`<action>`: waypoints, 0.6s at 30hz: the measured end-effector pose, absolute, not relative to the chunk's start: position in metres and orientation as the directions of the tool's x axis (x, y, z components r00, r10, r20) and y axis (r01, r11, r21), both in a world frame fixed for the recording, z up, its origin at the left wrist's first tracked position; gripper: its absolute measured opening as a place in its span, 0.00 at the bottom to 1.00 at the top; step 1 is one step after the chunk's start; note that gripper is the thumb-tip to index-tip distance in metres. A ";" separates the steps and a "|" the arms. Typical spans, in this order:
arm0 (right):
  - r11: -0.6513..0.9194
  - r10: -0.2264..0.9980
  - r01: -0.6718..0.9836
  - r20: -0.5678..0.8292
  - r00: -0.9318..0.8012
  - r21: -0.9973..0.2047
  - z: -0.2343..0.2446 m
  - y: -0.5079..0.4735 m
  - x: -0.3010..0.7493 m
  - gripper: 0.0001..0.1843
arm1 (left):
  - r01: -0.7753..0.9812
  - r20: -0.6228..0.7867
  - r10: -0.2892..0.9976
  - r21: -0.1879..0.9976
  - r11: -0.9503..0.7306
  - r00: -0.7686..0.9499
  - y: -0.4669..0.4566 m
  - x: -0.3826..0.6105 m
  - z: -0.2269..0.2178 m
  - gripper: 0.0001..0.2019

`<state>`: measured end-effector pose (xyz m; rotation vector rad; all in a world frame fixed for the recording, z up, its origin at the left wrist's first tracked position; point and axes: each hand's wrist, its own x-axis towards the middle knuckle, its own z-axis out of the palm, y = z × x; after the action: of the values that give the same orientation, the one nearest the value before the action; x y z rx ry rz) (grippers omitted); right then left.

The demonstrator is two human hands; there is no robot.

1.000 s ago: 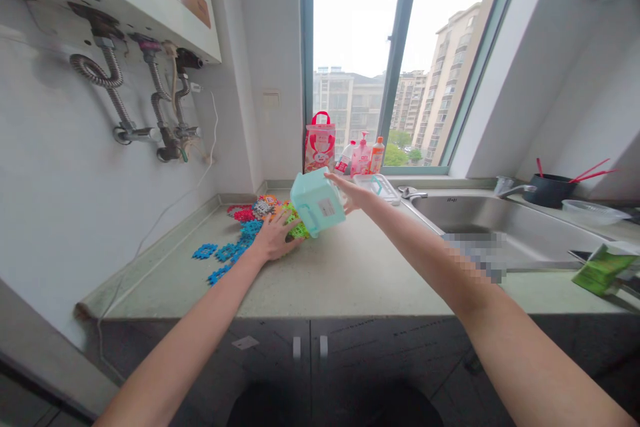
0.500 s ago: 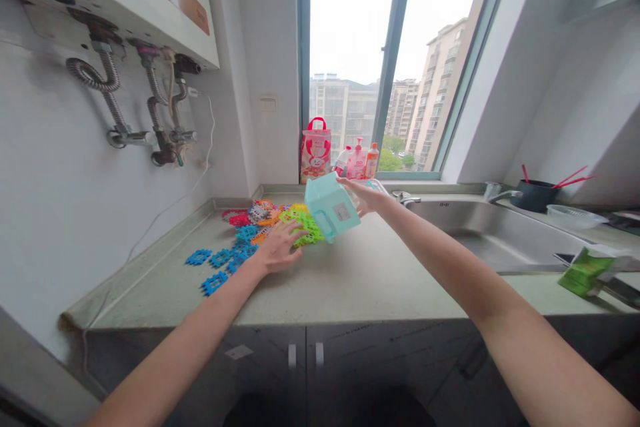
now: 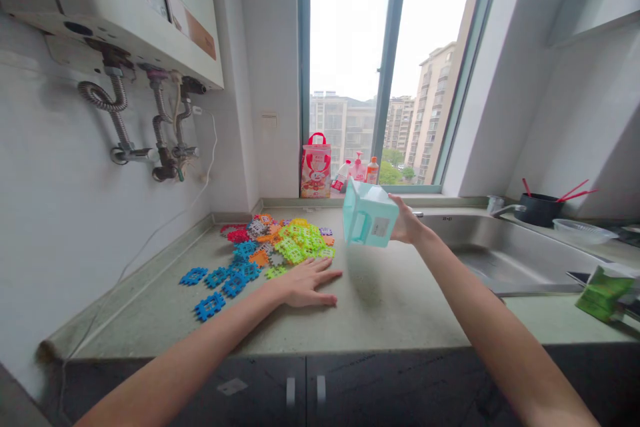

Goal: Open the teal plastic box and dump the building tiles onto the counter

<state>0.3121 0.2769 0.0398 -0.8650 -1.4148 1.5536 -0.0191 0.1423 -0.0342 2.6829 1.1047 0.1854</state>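
Observation:
My right hand (image 3: 406,220) grips a light turquoise plastic box (image 3: 369,215) by its far right end. The box is tilted on its side above the counter, its mouth facing left and a handle slot and a label on the near side. Beside the pile, my left hand (image 3: 310,281) lies with fingers spread, holding nothing. Just beyond its fingertips is a heap of interlocking plastic toy pieces (image 3: 300,240), yellow-green on the right. Blue pieces (image 3: 209,305) lie loose at the left; red, orange and grey ones sit at the back.
A steel sink (image 3: 515,250) with a faucet is at the right, a black pot (image 3: 539,209) and a clear plastic bowl (image 3: 583,230) behind it. Bottles (image 3: 357,168) and a pink bag (image 3: 316,170) stand by the window. A green packet (image 3: 604,293) lies far right.
The box has moved right, away from the pile, in my right hand. My left hand has shifted right and nearer, off the yellow-green pieces. The camera view has tilted slightly up.

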 end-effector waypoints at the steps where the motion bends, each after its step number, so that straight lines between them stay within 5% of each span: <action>1: 0.054 0.916 -0.210 0.132 -0.379 -0.976 0.035 0.273 0.317 0.40 | 0.692 0.032 0.723 0.264 -0.672 0.690 0.147 -0.018 -0.035 0.43; 5: 0.351 0.892 -0.350 0.423 -0.156 -0.869 0.019 0.262 0.323 0.43 | 0.712 0.067 0.757 0.294 -0.638 0.650 0.159 -0.016 -0.038 0.43; 10: 0.365 0.920 -0.205 0.386 -0.069 -0.908 0.013 0.259 0.309 0.41 | 0.615 0.206 0.799 0.540 -0.575 0.566 0.160 -0.019 -0.037 0.45; 16: 0.309 0.880 -0.296 0.390 -0.272 -0.904 -0.002 0.241 0.260 0.37 | 0.246 0.457 0.861 0.828 -0.504 0.226 0.142 0.013 -0.016 0.57; 18: 0.314 0.864 -0.321 0.409 -0.293 -0.893 -0.005 0.238 0.251 0.38 | 0.124 0.433 0.897 0.889 -0.441 0.088 0.144 0.032 -0.001 0.52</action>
<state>0.2515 0.2376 -0.0046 -0.5394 -1.4115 1.2774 0.0321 0.1443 -0.0013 1.6759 1.0197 1.4193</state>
